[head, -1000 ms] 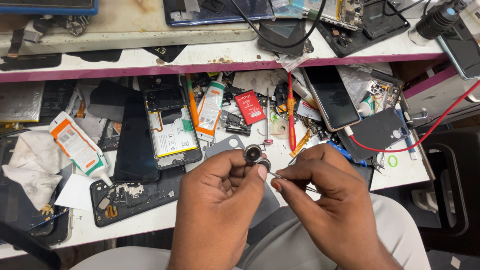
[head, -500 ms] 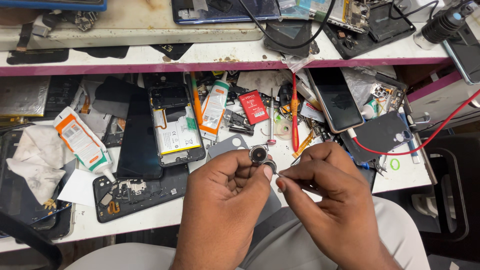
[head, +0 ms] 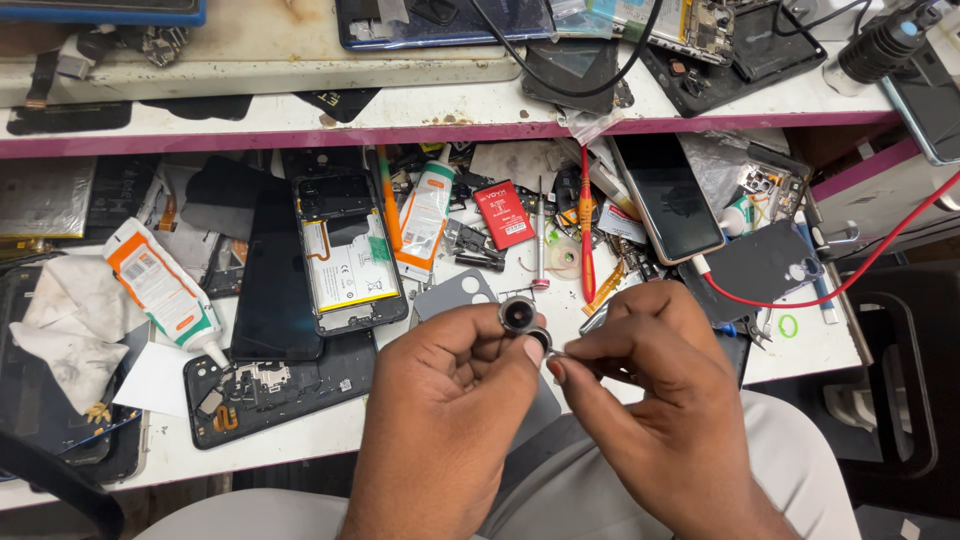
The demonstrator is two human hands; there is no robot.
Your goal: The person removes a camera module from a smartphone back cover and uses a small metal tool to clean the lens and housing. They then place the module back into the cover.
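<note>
Head view: our left hand [head: 440, 400] pinches the small round camera lens rings [head: 524, 322] above our lap, at the workbench [head: 300, 430] front edge. Right hand [head: 660, 400] fingertips close on the lower ring; since the earlier frame the grip is unchanged, hands barely shifted.

Both hands near, over the lap. Left hand [head: 450, 400] pinches a small round camera-lens ring [head: 519, 316]; right hand [head: 650, 380] fingertips meet it at a second ring [head: 540, 340]. Opened phone [head: 345, 255] and glue tube [head: 160, 290] lie far left on the cluttered bench [head: 800, 345] (red cable [head: 860, 265] at right).
</note>
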